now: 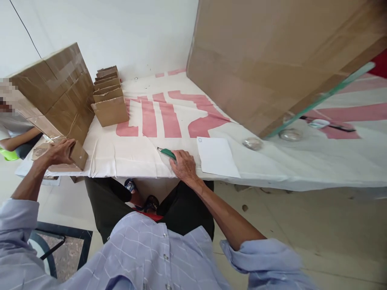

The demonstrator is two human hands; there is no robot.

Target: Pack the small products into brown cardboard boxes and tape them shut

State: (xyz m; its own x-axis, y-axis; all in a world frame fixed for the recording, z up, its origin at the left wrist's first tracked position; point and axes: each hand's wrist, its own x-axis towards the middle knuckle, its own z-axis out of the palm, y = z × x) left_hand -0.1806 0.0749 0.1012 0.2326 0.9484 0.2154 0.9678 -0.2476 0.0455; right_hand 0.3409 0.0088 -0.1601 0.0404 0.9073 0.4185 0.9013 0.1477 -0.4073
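Observation:
My right hand point(183, 165) rests near the front edge of the white cloth-covered table point(272, 161), fingers closed over the back end of a green utility knife point(166, 152) that lies on the cloth. My left hand point(59, 151) lies flat, fingers spread, on a small folded cardboard piece point(79, 155) at the table's left front corner. A white sheet of paper point(217, 156) lies just right of my right hand.
A large taped cardboard box point(54, 94) stands at the left, with a row of several folded cardboard pieces point(109, 96) behind it. A big cardboard sheet point(266, 60) leans at the upper right. Tape rolls point(253, 143) lie beyond the paper. Another person's arm point(15, 141) shows at far left.

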